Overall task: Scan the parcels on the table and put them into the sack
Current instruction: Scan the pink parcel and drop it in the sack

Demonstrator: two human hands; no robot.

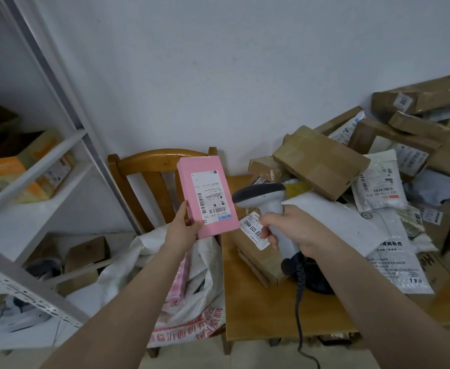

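Note:
My left hand grips the lower edge of a pink parcel box and holds it upright above the sack, its white label facing me. My right hand is wrapped round the grip of a grey barcode scanner, whose dark head points left at the pink box's label. The white woven sack with red print hangs open on the wooden chair, left of the table; another pink parcel lies inside it. A heap of parcels, brown boxes and white mailers, covers the right side of the wooden table.
A wooden chair stands behind the sack. White metal shelving with boxes fills the left side. The scanner's black cable runs down over the table's front edge. A brown box with a white label lies near the scanner.

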